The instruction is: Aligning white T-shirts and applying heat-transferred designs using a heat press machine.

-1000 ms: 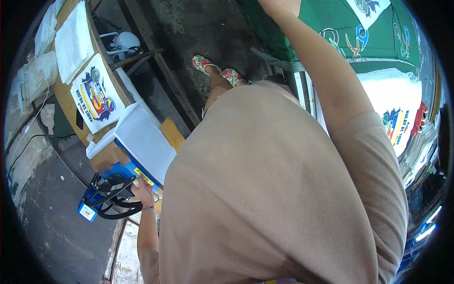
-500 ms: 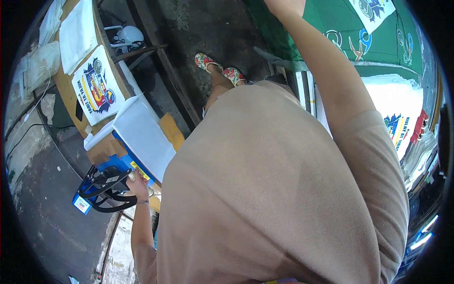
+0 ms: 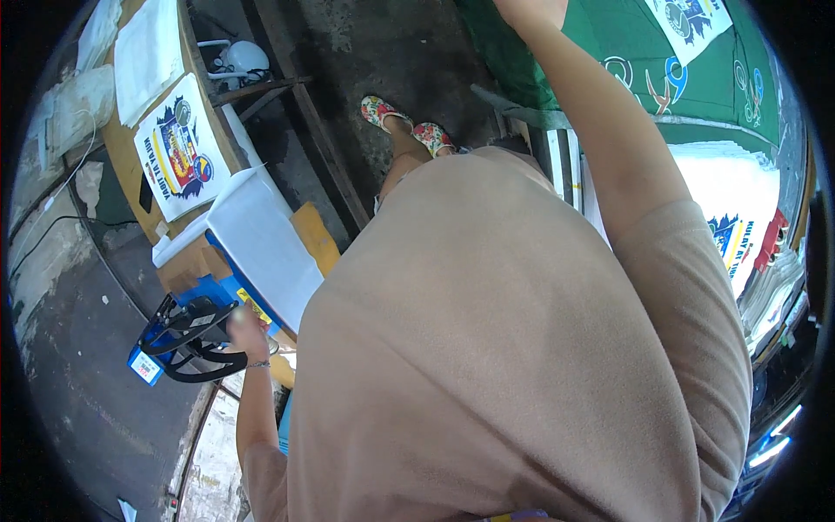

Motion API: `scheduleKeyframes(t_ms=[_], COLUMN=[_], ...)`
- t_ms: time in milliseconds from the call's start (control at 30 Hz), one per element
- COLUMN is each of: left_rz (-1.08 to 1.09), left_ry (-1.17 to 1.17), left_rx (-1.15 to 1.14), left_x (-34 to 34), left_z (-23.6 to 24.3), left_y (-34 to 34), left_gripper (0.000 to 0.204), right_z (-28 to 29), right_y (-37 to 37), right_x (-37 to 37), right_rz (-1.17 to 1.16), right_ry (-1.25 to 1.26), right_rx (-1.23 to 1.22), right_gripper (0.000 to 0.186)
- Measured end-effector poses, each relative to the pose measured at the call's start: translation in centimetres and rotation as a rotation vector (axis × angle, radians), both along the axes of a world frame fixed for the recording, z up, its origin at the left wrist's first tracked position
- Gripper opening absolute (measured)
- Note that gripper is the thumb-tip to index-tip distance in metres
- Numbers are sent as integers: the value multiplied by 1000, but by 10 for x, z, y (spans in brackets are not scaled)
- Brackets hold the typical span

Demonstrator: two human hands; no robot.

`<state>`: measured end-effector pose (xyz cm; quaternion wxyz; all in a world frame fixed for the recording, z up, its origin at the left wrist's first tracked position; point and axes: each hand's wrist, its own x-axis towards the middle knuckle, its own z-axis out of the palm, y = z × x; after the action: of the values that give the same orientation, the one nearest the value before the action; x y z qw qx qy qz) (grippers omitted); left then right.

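Note:
My left hand is low on the left, at the near end of a blue-edged white panel. Its fingers look curled, but what they hold is hidden. Right beside it is a black device with curved loops, with a blue box partly under it. My right hand reaches to the top edge, over a green cloth; its fingers are cut off by the frame. A white printed sheet lies on that cloth, farther right.
On the left, a wooden table bears a printed sheet, blank white sheets and a dark phone-like object. A stack of white printed sheets is at the right. A white round appliance stands below the left table's edge.
My left hand has shifted slightly up and left, and its fingers look more tucked in. The right hand stays over the green cloth. The whole view has moved a little.

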<state>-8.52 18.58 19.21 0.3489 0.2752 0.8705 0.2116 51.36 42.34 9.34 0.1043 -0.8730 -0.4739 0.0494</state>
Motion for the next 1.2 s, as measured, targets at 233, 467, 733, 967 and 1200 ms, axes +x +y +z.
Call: scheduleKeyframes(t_ms=[233, 467, 733, 967, 1200], left_rz=[-35, -1, -32, -41, -42], left_ry=[-8, 7, 2, -11, -2], left_rx=[-7, -4, 5, 23, -15], left_x=[2, 3, 9, 8, 11], left_z=[2, 2, 5, 4, 7], left_y=[1, 2, 3, 2, 4], left_gripper=[17, 21, 22, 22, 22], right_z=[1, -1, -2, -4, -4], right_y=[1, 0, 0, -1, -1], right_x=[-2, -1, -1, -1, -1], right_rz=[-15, -9, -14, -11, -5], right_ry=[4, -10, -20, -27, -21], right_rx=[-21, -20, 3, 9, 28], right_gripper=[72, 72, 72, 72, 72])
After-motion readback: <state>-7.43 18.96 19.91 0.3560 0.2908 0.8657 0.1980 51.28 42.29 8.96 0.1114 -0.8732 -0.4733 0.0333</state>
